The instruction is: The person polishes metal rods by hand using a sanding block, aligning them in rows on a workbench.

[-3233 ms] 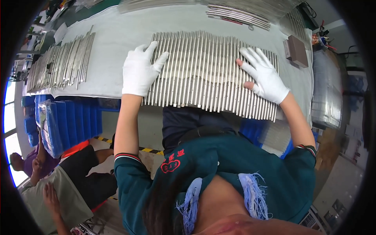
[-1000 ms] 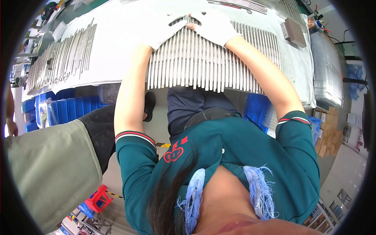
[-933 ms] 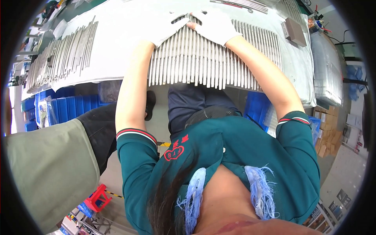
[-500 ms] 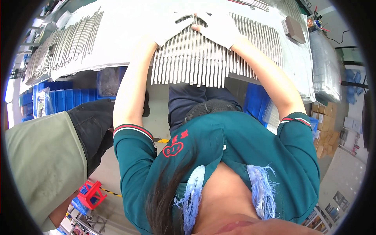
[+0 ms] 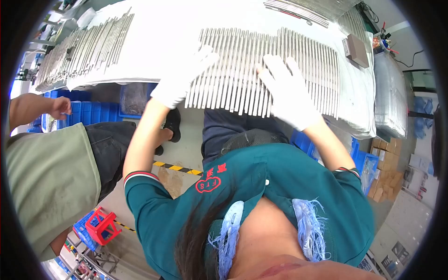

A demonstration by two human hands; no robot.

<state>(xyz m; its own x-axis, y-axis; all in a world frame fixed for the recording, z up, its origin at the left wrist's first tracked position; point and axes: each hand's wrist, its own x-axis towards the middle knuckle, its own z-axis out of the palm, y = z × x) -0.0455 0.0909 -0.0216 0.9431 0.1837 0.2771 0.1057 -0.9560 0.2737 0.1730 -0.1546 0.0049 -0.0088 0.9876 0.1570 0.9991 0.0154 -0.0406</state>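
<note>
A row of thin silver metal rods (image 5: 233, 74) lies side by side on the white-covered table (image 5: 163, 32), with the near ends sticking out past its edge. My left hand (image 5: 186, 77), in a white glove, rests along the left side of this row with its fingers stretched out. My right hand (image 5: 291, 93), also gloved in white, lies flat over the right part of the rods, fingers apart. Beneath and beyond it, further rods (image 5: 322, 77) continue to the right, their far ends reaching slightly higher. Neither hand is closed around a rod.
Another batch of rods (image 5: 93, 46) covers the table's left end. A brown block (image 5: 356, 50) sits at the right, near a few loose rods (image 5: 298, 11) at the back. Blue crates (image 5: 95, 116) stand below the table. At left is a co-worker's hand (image 5: 59, 108).
My hands have parted from the far ends of the rods and come nearer, left to the row's side, right on top. The co-worker's hand has come into view at the left.
</note>
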